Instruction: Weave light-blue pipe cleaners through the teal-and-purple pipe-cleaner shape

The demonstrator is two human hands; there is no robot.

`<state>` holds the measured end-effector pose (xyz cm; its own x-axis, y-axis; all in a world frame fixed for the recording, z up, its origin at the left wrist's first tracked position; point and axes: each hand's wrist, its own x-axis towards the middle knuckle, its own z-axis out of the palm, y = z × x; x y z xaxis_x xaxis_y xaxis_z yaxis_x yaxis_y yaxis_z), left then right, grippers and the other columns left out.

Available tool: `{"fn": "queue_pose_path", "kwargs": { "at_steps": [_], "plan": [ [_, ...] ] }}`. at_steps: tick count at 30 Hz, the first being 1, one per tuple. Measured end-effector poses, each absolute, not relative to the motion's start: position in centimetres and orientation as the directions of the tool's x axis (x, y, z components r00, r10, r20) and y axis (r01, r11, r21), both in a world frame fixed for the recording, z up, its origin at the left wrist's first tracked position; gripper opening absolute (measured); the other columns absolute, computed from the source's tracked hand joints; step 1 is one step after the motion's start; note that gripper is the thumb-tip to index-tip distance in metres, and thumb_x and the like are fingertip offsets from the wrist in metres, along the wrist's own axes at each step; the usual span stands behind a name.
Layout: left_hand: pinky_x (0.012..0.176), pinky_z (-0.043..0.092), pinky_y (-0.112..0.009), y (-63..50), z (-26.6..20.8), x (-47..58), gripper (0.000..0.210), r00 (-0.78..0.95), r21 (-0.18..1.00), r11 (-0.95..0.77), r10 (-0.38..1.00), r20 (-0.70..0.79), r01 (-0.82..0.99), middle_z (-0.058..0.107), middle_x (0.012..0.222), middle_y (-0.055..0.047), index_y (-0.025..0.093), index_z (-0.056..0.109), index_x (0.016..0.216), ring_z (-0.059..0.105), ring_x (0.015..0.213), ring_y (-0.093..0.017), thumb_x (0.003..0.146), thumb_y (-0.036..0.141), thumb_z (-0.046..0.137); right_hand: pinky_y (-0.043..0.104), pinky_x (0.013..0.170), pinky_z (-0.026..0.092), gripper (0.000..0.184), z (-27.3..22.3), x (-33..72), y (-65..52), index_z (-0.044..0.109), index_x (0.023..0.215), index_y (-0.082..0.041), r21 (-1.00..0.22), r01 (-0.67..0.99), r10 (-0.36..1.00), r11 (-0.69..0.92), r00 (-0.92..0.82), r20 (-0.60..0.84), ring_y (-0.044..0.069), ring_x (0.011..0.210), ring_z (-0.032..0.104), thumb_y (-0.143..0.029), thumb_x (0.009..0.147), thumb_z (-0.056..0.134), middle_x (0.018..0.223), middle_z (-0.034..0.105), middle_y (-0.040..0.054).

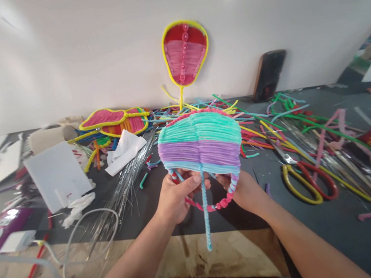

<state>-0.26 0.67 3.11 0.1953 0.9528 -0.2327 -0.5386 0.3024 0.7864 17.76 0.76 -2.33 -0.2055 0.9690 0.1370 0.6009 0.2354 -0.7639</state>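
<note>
so far, my left hand (175,197) pinches the fan (178,152); right hand (247,191), grip hidden, can't tell; upper bands (215,128) filled, lower loop (224,202) seemingly unfilled.

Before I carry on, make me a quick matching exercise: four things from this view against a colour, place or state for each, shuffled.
Things
1. Striped fan
2. Fan standing at the back
3. Phone
4. Scissors

Descriptions
A. One yellow handle loop, one red
B. Held by the left hand and right hand
C. Dark and propped at a tilt
D. Pink and red inside a yellow rim

Pairs: 1-B, 2-D, 3-C, 4-A
</note>
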Motion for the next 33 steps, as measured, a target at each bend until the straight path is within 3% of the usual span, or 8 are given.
{"fn": "queue_pose_path", "kwargs": {
  "at_steps": [5, 8, 12, 17, 25, 33],
  "plan": [
    [0.06, 0.053, -0.024, 0.7, 2.4, -0.2, 0.016, 0.238, 0.801, 0.337, 0.939, -0.248, -0.496, 0.066, 0.064, -0.002, 0.011, 0.065, 0.068, 0.065, 0.059, -0.014, 0.062, 0.017, 0.079, 0.042, 0.087, 0.044, 0.022, -1.4, 18.0, 0.6, 0.062, 0.096, -0.018, -0.737, 0.579, 0.929, 0.349, -0.11, 0.354, 0.027, 0.101, 0.054, -0.022, 0.079, 0.049, 0.101, 0.063, 0.0111],
    [0.059, 0.053, -0.024, 0.4, 2.1, 0.1, 0.018, 0.287, 0.777, 0.405, 0.911, -0.297, -0.482, 0.065, 0.064, -0.001, 0.011, 0.066, 0.069, 0.064, 0.058, -0.013, 0.061, 0.018, 0.08, 0.039, 0.082, 0.049, 0.019, -0.9, 17.5, 0.1, 0.062, 0.095, -0.019, -0.862, 0.404, 0.951, 0.307, -0.088, 0.297, 0.025, 0.093, 0.06, -0.026, 0.081, 0.051, 0.096, 0.066, 0.0095],
    [0.061, 0.055, -0.025, 0.1, 1.8, 0.6, 0.021, 0.321, 0.772, 0.451, 0.887, -0.332, -0.448, 0.067, 0.067, -0.002, 0.011, 0.067, 0.072, 0.064, 0.058, -0.013, 0.058, 0.019, 0.082, 0.036, 0.068, 0.053, 0.014, -0.2, 16.7, -0.1, 0.062, 0.073, -0.023, -0.944, 0.243, 0.968, 0.224, -0.169, 0.186, 0.023, 0.072, 0.064, -0.033, 0.08, 0.054, 0.075, 0.069, 0.0051],
    [0.059, 0.054, -0.025, 0.0, 1.8, 0.8, 0.021, 0.316, 0.798, 0.43, 0.895, -0.315, -0.422, 0.068, 0.065, -0.002, 0.011, 0.068, 0.07, 0.065, 0.057, -0.014, 0.057, 0.019, 0.082, 0.037, 0.068, 0.054, 0.012, 0.2, 16.9, 0.3, 0.059, 0.07, -0.023, -0.959, 0.257, 0.986, 0.122, -0.138, 0.089, 0.023, 0.071, 0.064, -0.034, 0.075, 0.059, 0.071, 0.069, 0.0045],
    [0.06, 0.053, -0.024, 0.1, 2.0, 0.6, 0.018, 0.243, 0.839, 0.359, 0.929, -0.278, -0.41, 0.068, 0.065, -0.003, 0.012, 0.069, 0.069, 0.066, 0.059, -0.015, 0.058, 0.019, 0.081, 0.032, 0.059, 0.053, 0.013, -0.3, 16.7, 0.3, 0.059, 0.059, -0.021, -0.961, 0.244, 0.987, 0.13, -0.125, 0.101, 0.019, 0.06, 0.061, -0.026, 0.072, 0.06, 0.061, 0.066, 0.0023],
    [0.064, 0.053, -0.027, 0.4, 1.7, 0.7, 0.018, 0.164, 0.866, 0.27, 0.962, -0.221, -0.42, 0.068, 0.065, -0.004, 0.011, 0.067, 0.067, 0.066, 0.061, -0.016, 0.061, 0.022, 0.08, 0.035, 0.066, 0.055, 0.025, 1.1, 15.8, 0.1, 0.067, 0.07, -0.022, -0.998, -0.066, 0.98, 0.023, -0.195, 0.035, 0.019, 0.062, 0.063, -0.045, 0.077, 0.063, 0.068, 0.068, 0.002]
  ]
}}
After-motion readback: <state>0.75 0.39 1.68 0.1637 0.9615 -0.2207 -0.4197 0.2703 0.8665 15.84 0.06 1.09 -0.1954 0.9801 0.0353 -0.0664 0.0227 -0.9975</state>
